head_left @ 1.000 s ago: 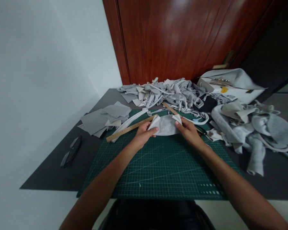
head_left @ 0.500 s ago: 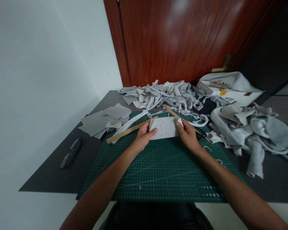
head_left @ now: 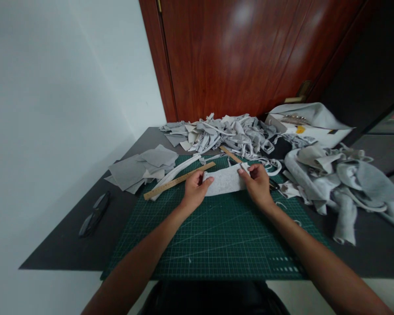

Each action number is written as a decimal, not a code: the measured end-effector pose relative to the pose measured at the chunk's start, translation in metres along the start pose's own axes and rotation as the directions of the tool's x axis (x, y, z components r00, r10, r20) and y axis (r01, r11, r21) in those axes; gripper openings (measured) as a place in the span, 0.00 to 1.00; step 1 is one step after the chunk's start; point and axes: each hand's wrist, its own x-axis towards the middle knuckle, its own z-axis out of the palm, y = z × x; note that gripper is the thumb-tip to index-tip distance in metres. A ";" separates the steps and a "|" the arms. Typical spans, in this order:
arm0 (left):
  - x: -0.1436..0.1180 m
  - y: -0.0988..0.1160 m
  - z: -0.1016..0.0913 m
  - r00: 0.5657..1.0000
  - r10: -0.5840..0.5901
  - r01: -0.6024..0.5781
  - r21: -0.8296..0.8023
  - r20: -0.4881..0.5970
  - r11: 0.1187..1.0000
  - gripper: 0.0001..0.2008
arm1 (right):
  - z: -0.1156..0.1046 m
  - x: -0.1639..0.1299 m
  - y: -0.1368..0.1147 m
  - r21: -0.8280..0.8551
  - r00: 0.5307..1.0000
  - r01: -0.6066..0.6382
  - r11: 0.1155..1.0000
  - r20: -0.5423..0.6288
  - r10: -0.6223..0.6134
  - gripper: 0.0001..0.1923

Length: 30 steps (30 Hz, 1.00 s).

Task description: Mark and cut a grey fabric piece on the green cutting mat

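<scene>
— Both hands on the felt piece (head_left: 225,183)?
— Yes: left hand (head_left: 193,191) and right hand (head_left: 258,185) each pinch an end, holding it over the cutting mat's (head_left: 216,236) far edge, beside the wooden ruler (head_left: 179,180).

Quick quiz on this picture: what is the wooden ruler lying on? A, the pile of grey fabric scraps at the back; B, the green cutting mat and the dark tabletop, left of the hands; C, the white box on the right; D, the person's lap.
B: the wooden ruler lies slantwise across the far left corner of the green cutting mat, its lower end reaching towards the dark tabletop, just left of the left hand.
</scene>
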 end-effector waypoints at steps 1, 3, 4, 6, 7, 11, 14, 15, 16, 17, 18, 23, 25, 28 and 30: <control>0.000 0.000 0.000 1.000 -0.012 0.011 -0.026 -0.016 1.000 0.19 | 0.000 0.000 0.000 0.021 1.000 -0.003 1.000 0.014 0.002 0.20; 0.001 0.000 0.001 0.998 -0.043 0.039 -0.093 -0.049 0.995 0.21 | -0.001 0.001 -0.001 0.055 0.999 -0.013 0.998 0.037 0.011 0.19; 0.001 0.000 0.001 0.996 -0.057 0.049 -0.121 -0.064 0.991 0.21 | -0.001 0.001 -0.002 0.069 0.999 -0.020 0.997 0.040 0.017 0.19; 0.002 0.000 0.000 0.992 -0.079 0.063 -0.161 -0.095 0.985 0.22 | -0.001 0.002 -0.002 0.087 0.999 -0.030 0.996 0.033 0.028 0.19; 0.003 -0.001 0.000 0.990 -0.083 0.064 -0.171 -0.110 0.983 0.22 | 0.000 0.002 -0.001 0.092 0.999 -0.033 0.995 0.026 0.031 0.19; 0.006 -0.002 -0.003 0.987 -0.052 0.030 -0.141 -0.154 0.989 0.21 | -0.001 0.003 0.004 0.094 1.000 -0.026 0.995 0.006 0.026 0.18; 0.008 -0.002 -0.005 0.984 -0.020 0.002 -0.102 -0.176 0.995 0.20 | -0.003 0.003 0.006 0.063 1.000 -0.011 0.998 -0.020 0.012 0.20; 0.009 -0.003 -0.005 0.983 -0.012 -0.005 -0.091 -0.184 0.996 0.19 | -0.003 0.002 0.007 0.045 0.999 -0.006 0.999 -0.032 0.007 0.21; 0.008 -0.003 -0.005 0.981 -0.004 -0.012 -0.081 -0.192 0.997 0.19 | -0.004 0.002 0.007 0.026 0.999 -0.001 1.000 -0.045 0.002 0.23; 0.008 -0.004 -0.006 0.980 0.003 -0.018 -0.074 -0.199 0.997 0.18 | -0.004 0.002 0.006 0.008 0.998 0.004 1.000 -0.061 -0.004 0.24; 0.008 -0.004 -0.006 0.979 0.009 -0.024 -0.069 -0.205 0.997 0.18 | -0.005 0.002 0.006 -0.009 0.997 0.009 1.000 -0.077 -0.010 0.24; 0.008 -0.004 -0.006 0.976 0.036 -0.048 -0.052 -0.217 0.998 0.16 | -0.004 0.005 0.007 -0.025 0.998 -0.005 1.000 -0.069 0.003 0.21; 0.008 -0.003 -0.006 0.978 0.037 -0.048 -0.051 -0.203 0.998 0.15 | -0.002 0.006 0.009 -0.002 1.000 -0.025 1.000 -0.014 0.025 0.20; 0.009 -0.002 -0.007 0.984 0.035 -0.041 -0.031 -0.174 0.999 0.16 | 0.000 0.004 0.012 -0.013 0.993 -0.069 0.998 0.091 0.070 0.21; 0.008 -0.002 -0.009 0.986 0.036 -0.037 -0.004 -0.164 0.999 0.16 | 0.000 0.003 0.012 -0.070 0.984 -0.078 0.994 0.154 0.088 0.20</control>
